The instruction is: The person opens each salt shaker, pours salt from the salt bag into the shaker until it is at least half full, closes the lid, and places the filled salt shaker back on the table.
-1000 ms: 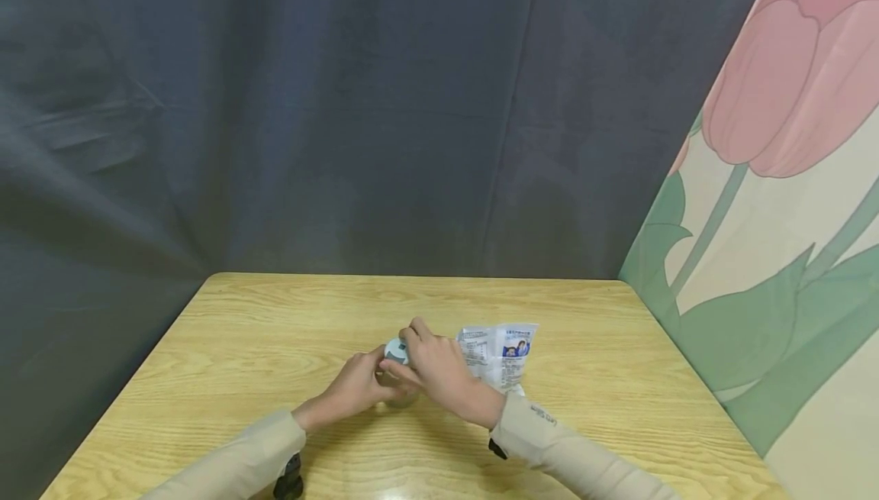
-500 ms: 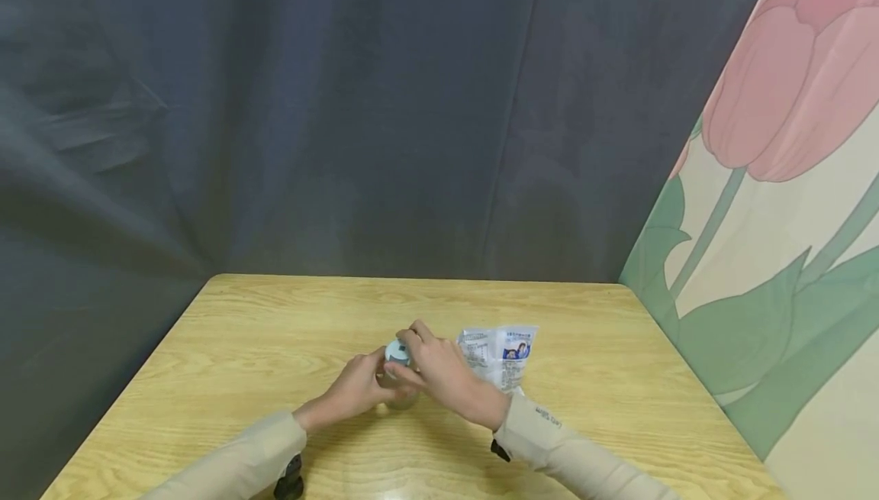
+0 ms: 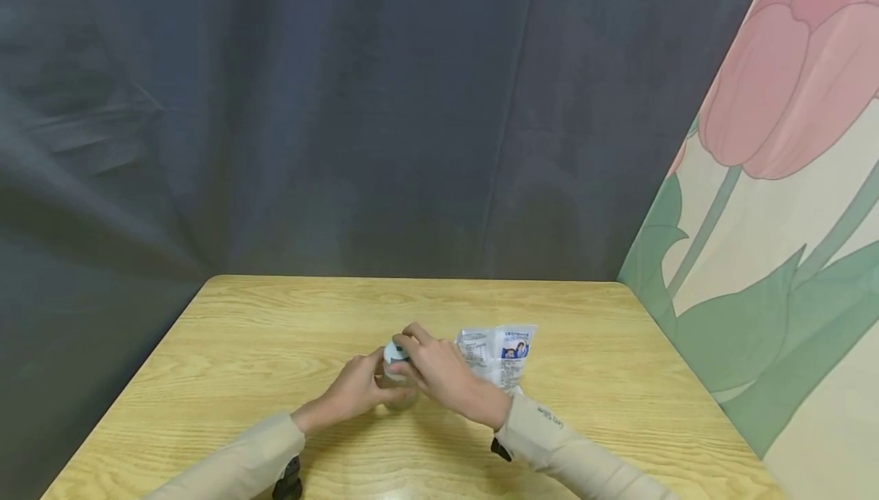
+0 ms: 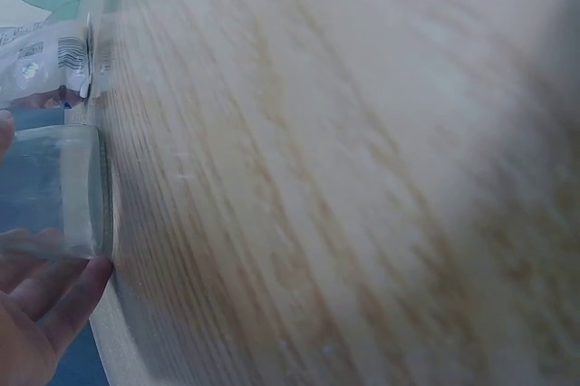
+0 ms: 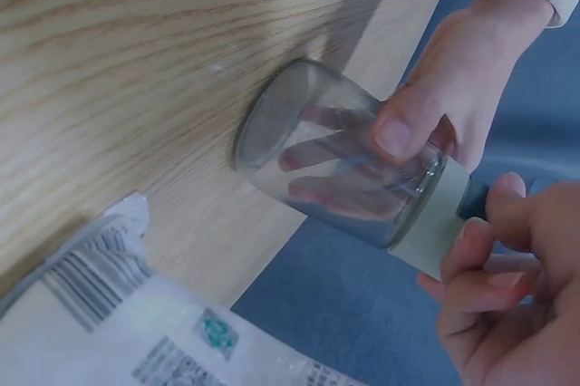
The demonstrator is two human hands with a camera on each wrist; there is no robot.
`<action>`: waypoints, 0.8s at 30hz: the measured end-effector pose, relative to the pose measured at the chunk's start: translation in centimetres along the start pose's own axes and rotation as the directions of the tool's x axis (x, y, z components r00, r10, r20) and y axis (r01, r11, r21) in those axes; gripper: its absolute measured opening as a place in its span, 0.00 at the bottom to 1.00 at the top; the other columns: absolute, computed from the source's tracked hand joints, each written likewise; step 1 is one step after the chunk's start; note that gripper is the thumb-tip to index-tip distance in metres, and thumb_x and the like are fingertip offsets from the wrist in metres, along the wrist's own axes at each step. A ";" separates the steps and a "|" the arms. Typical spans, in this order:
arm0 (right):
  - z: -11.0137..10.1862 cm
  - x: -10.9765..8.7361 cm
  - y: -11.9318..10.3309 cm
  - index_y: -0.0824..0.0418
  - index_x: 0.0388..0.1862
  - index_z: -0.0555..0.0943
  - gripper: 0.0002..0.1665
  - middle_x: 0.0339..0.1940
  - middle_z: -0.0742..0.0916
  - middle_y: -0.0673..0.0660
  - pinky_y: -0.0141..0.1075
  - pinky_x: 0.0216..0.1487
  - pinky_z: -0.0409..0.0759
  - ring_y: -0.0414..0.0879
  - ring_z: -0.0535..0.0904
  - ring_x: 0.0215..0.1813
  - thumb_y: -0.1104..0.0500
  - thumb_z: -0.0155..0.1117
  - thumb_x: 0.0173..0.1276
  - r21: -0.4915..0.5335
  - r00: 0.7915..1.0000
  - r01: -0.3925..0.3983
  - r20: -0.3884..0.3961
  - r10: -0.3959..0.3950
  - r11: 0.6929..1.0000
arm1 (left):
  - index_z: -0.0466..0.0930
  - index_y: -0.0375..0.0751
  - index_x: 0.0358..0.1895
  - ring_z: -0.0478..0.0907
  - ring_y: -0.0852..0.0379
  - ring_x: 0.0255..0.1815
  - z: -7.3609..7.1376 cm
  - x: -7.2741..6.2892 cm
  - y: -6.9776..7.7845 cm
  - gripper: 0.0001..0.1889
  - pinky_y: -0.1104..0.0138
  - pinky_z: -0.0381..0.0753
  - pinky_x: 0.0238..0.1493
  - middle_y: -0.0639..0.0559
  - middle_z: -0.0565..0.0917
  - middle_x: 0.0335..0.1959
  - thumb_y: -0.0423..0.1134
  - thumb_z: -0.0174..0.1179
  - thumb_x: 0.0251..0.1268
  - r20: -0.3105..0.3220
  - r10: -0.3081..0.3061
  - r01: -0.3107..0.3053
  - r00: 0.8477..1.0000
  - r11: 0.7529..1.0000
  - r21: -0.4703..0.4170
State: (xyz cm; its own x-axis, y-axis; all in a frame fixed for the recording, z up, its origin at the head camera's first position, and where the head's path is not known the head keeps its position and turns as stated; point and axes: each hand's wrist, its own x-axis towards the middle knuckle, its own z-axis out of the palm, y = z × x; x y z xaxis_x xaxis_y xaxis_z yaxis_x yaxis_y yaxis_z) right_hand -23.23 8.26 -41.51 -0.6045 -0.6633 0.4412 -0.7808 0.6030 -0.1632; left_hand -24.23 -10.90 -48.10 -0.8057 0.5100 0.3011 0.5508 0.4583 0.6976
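Note:
A clear glass jar (image 5: 276, 128) stands upright on the wooden table, its pale green lid (image 5: 435, 218) on top. My left hand (image 3: 353, 385) grips the jar's side, thumb on the near face and fingers round the back, visible through the glass. At the lid, my right hand (image 3: 446, 374) has thumb and fingers curled about its rim and a dark piece on its top. The right hand hides part of the lid in the head view. Nothing shows inside the glass apart from the fingers behind it.
Just right of the jar, a white printed pouch (image 3: 494, 355) stands on the wooden table (image 3: 275, 347), near my right wrist. A dark curtain (image 3: 412, 118) hangs behind the table. The wall at right (image 3: 769, 256) has painted tulips.
My right hand's fingers shift slightly over the lid, showing more of it half a second ago and covering more now. The left hand and jar stay in place.

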 end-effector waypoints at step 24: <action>0.2 -0.5 0.1 0.67 0.54 0.79 0.25 0.44 0.79 0.58 0.19 0.17 0.68 0.37 0.72 0.21 0.48 0.66 0.68 -0.035 0.998 -0.053 -0.029 0.052 0.998 | 0.72 0.37 0.64 0.73 0.69 0.23 0.1 0.1 -0.3 0.34 0.73 0.77 0.24 0.55 0.85 0.39 0.52 0.71 0.59 0.011 -0.023 0.024 1.000 1.000 -0.018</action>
State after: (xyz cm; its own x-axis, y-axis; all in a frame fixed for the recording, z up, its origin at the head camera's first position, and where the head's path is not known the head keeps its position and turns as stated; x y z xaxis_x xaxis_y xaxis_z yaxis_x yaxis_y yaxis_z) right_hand -23.03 8.58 -41.97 -0.6392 -0.6179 0.4579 -0.7418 0.6525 -0.1550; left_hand -24.48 -10.91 -48.38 -0.8160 0.5072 0.2773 0.5274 0.4569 0.7163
